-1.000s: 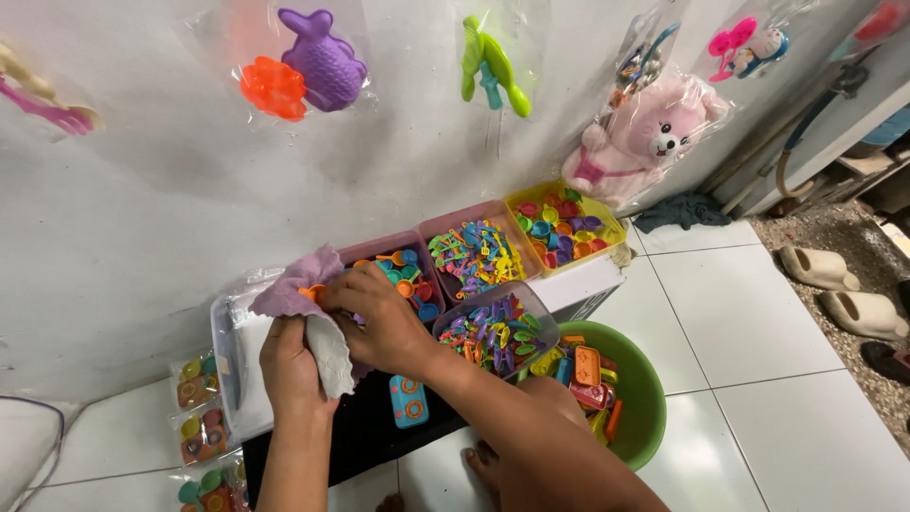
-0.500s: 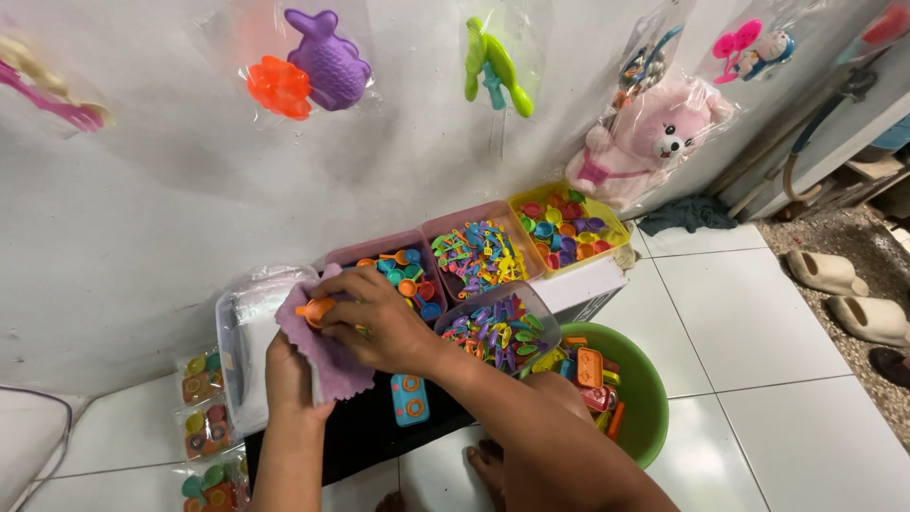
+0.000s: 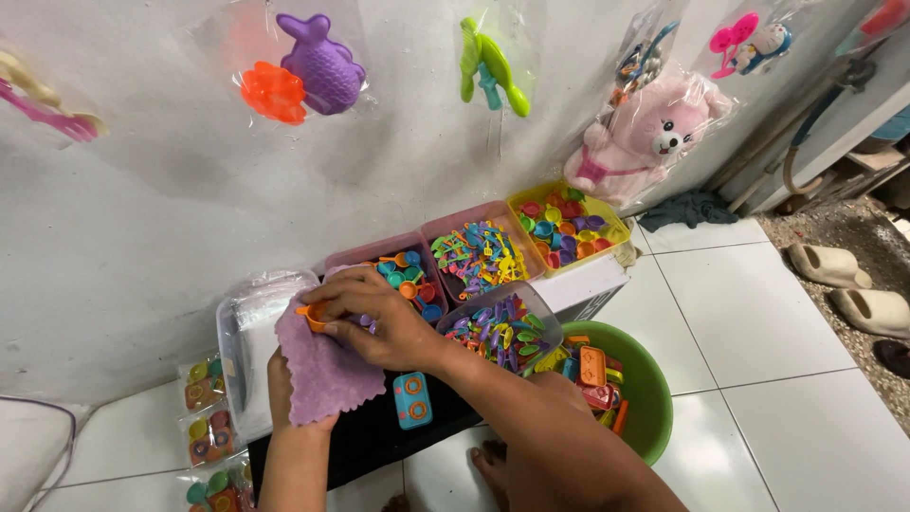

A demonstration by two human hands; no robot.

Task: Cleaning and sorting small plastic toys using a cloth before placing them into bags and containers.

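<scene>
My left hand (image 3: 281, 377) holds a lilac cloth (image 3: 322, 372) spread over its palm, in front of a clear plastic box (image 3: 248, 322). My right hand (image 3: 372, 308) reaches across and pinches a small orange toy cup (image 3: 313, 316) at the cloth's top edge. Just beyond the right hand sits a pink tray (image 3: 417, 248) of small coloured toy spoons and cups. A blue toy piece with orange circles (image 3: 411, 400) lies on the black surface below my right wrist.
More trays of small coloured toys: pink (image 3: 445, 228), yellow (image 3: 607, 210) and a clear one (image 3: 540, 308). A green bowl (image 3: 652, 398) of toys stands at right. Bagged toys hang on the wall, a pink plush bear (image 3: 645, 142) among them. Beige slippers (image 3: 829, 265) lie on the tiles.
The cloth, bunched in my left hand a second ago, is now spread flat over the palm. My right hand has stayed at its top edge with the orange cup.
</scene>
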